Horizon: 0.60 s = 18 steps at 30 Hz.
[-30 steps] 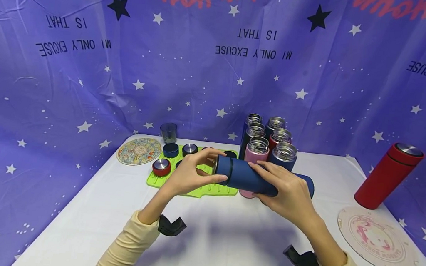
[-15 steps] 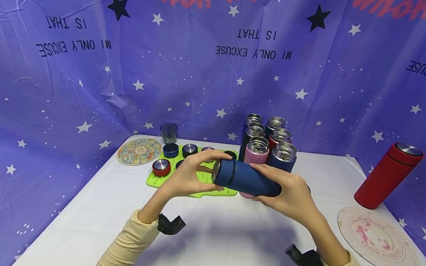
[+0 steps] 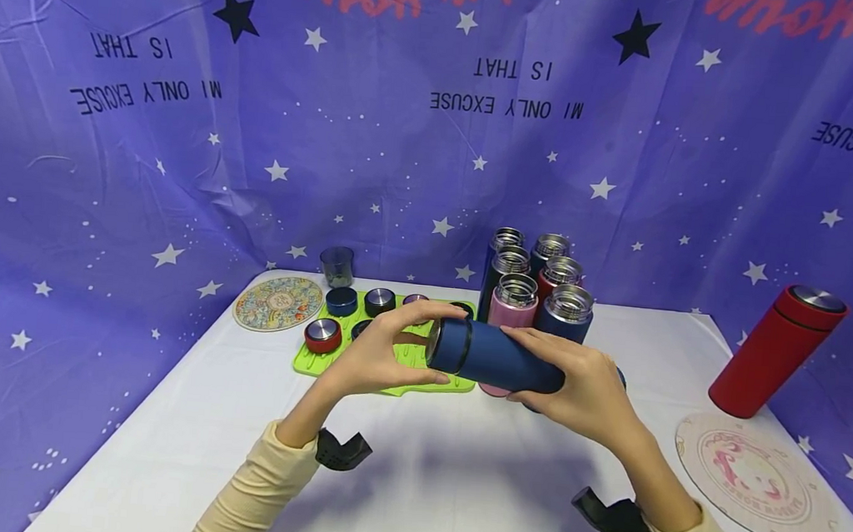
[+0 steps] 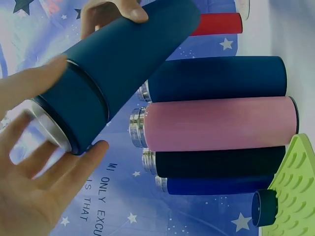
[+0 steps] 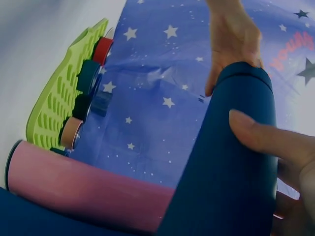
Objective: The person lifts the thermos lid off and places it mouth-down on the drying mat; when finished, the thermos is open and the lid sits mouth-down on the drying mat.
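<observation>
A dark blue thermos bottle (image 3: 512, 361) is held tilted above the table, its capped end to the left. My right hand (image 3: 580, 391) grips its body, thumb on the near side, and hides part of the lower end. My left hand (image 3: 382, 353) holds the blue lid (image 3: 453, 347) between thumb and fingers. In the left wrist view, the lid's silver top (image 4: 51, 129) faces the palm and a dark ring separates lid from body. The right wrist view shows the bottle (image 5: 231, 142) running up to the left hand (image 5: 235, 42).
Behind the bottle stand several uncapped thermos bottles, a pink one (image 3: 511, 313) among them. A green mat (image 3: 387, 380) bears several lids, including a red lid (image 3: 323, 335). A tinted cup (image 3: 337, 266) and patterned disc (image 3: 278, 303) lie left; a capped red thermos (image 3: 776, 352) and pink disc (image 3: 755, 480) lie right.
The bottle's capped end has swung slightly toward the camera, showing more of its silver top, and its lower end has gone mostly behind the right hand. Both hands stay on it.
</observation>
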### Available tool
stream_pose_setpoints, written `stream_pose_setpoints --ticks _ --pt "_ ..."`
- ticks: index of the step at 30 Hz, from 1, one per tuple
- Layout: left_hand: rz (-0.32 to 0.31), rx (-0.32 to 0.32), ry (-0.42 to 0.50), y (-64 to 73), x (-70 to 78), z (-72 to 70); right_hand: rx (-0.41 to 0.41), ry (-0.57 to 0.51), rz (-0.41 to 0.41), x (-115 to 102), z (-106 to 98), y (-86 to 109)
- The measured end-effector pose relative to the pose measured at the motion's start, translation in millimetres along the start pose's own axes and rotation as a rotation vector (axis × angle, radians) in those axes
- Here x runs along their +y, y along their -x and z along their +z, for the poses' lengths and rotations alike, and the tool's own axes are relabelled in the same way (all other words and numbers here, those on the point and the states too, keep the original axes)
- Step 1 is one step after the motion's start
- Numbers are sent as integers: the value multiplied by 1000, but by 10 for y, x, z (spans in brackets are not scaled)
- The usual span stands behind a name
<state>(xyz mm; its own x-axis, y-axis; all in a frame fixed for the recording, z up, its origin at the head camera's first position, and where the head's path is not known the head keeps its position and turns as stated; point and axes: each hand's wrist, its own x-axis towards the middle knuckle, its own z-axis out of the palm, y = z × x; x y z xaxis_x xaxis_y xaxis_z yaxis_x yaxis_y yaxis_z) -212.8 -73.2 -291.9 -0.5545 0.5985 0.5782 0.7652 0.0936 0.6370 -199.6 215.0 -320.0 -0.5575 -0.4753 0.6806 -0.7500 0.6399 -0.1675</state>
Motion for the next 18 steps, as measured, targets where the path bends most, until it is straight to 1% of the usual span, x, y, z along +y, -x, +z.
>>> stream_pose_setpoints --ticks 2,4,5,7,8,10,13,15,17,18 --pt "66 -28 -5 2 -14 -8 -31 -59 17 14 -11 -2" --pt "105 -44 -2 1 -18 -12 -56 -101 31 23 -22 -4" --pt "114 -45 -1 -1 -18 -12 -63 -117 38 25 -27 -4" --pt "110 -37 7 -2 -19 -5 -64 -123 41 25 -28 -2" --pt "96 -29 16 -3 -23 1 -59 -113 40 24 -25 0" --pt "54 -6 31 1 -117 23 -44 -83 34 23 -15 6" --pt "-32 32 41 6 -119 37 -14 -26 16 15 6 11" --pt "-85 56 41 7 -101 39 1 6 4 9 14 8" --pt "-133 76 44 2 14 31 13 39 -10 0 18 1" --pt "-155 84 49 -1 27 31 18 55 -19 -4 17 -3"
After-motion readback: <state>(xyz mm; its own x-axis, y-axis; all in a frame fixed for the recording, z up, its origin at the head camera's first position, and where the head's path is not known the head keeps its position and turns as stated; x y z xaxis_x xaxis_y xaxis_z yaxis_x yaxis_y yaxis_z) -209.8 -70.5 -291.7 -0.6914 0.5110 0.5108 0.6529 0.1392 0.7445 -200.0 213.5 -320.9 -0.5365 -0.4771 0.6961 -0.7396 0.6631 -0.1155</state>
